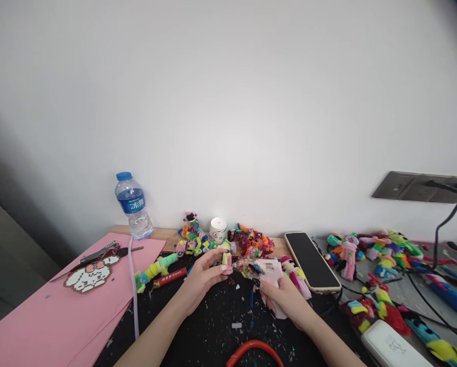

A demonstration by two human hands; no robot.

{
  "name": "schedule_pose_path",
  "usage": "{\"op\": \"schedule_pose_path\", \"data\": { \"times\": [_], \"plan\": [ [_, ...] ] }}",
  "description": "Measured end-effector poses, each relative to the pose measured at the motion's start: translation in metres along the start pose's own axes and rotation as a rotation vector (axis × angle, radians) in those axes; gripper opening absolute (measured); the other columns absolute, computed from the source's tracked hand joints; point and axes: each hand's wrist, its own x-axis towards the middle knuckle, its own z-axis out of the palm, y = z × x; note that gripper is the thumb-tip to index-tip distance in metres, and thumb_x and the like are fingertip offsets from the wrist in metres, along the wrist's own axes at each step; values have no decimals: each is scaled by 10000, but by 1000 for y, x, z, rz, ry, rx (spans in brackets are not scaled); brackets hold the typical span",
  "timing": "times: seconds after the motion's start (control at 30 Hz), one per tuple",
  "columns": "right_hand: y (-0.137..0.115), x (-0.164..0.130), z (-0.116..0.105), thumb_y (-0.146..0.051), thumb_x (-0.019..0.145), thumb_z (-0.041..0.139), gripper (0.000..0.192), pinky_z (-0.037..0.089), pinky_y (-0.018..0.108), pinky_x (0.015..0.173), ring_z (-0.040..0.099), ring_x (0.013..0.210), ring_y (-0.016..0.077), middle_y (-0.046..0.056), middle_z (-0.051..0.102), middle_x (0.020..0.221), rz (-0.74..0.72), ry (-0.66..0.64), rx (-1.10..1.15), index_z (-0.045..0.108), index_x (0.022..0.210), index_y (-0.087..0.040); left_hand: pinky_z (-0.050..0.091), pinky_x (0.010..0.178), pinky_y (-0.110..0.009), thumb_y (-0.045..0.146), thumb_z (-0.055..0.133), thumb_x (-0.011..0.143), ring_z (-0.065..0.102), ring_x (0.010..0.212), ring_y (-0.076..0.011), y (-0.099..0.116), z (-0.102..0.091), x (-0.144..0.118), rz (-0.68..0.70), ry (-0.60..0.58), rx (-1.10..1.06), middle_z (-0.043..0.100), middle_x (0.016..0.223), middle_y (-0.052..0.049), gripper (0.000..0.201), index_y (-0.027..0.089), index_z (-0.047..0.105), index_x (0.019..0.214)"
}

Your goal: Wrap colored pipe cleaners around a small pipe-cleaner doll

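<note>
My left hand (203, 278) pinches a small pink and green fuzzy piece (225, 259) between thumb and fingers. My right hand (281, 298) grips a pink glue gun (273, 272) with its nozzle pointing left. A small multicoloured fuzzy figure (248, 266) sits between the held piece and the gun's tip. Both hands hover just above a black mat (213, 326) strewn with small scraps.
Pink paper (41, 316) with scissors (98, 253) and a pixel-bead figure (88, 275) lies left. A water bottle (133, 206), white jar (218, 229) and fuzzy figures (253, 240) line the wall. A phone (311, 261), more figures (369, 252), cables and a white box (394, 346) lie right. A red ring (253, 351) is near.
</note>
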Motion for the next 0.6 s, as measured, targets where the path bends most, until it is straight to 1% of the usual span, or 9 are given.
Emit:
{"op": "schedule_pose_path", "data": {
  "times": [0.1,0.27,0.33,0.37,0.4,0.47,0.5,0.53,0.6],
  "plan": [
    [0,1,0,-394,687,569,223,310,180,359,407,350,69,-63,492,460,-10,24,35,488,699,-187,464,777,-307,193,707,678,619,808,-162,-2,-2,1,-1,-23,-20,612,1011,-53,379,202,615,1045],
    [8,3,1,-353,727,545,180,306,182,362,402,348,72,-74,472,444,-21,18,1,485,724,-183,461,764,-298,155,668,711,610,798,-144,-3,-6,3,6,-56,-66,597,1034,-45,358,207,611,1060],
    [12,3,1,-340,755,519,165,310,191,361,400,350,84,-79,459,435,-50,23,-35,507,779,-178,458,747,-285,144,646,725,602,775,-131,-3,-7,3,8,-55,-101,607,979,-39,355,206,603,1073],
    [13,2,1,-333,770,501,162,313,199,364,402,355,93,-77,452,428,-82,37,-76,519,793,-173,457,733,-279,146,636,731,601,763,-130,-3,-8,4,3,-53,-121,613,941,-39,345,201,602,1069],
    [13,2,1,-312,780,496,151,347,211,397,440,395,106,-62,485,465,-150,59,-123,532,816,-171,456,722,-276,145,627,735,600,755,-130,-2,-9,4,4,-49,-141,616,921,-40,337,195,601,1066],
    [12,-1,-1,-261,787,495,109,417,242,519,533,541,140,-11,571,599,-330,133,-248,551,805,-170,455,710,-272,149,616,737,600,747,-133,-2,-10,5,3,-32,-188,622,888,-42,326,186,597,1060],
    [11,-3,-1,-240,790,489,93,429,255,573,556,609,156,9,593,662,-408,169,-323,552,785,-172,454,707,-271,150,610,739,599,743,-133,-1,-11,5,3,-22,-212,624,885,-43,323,184,594,1060],
    [9,-5,-2,-227,799,479,93,428,263,604,564,646,166,21,600,697,-465,194,-403,550,770,-175,454,706,-272,151,605,741,598,741,-132,-1,-11,4,2,-14,-235,625,887,-45,323,184,590,1062],
    [6,-8,-2,-220,820,461,102,419,271,617,571,676,180,32,605,743,-513,210,-565,549,787,-181,454,706,-276,150,596,746,594,739,-130,0,-12,4,0,-4,-273,628,891,-47,330,185,581,1074]
  ]
}}
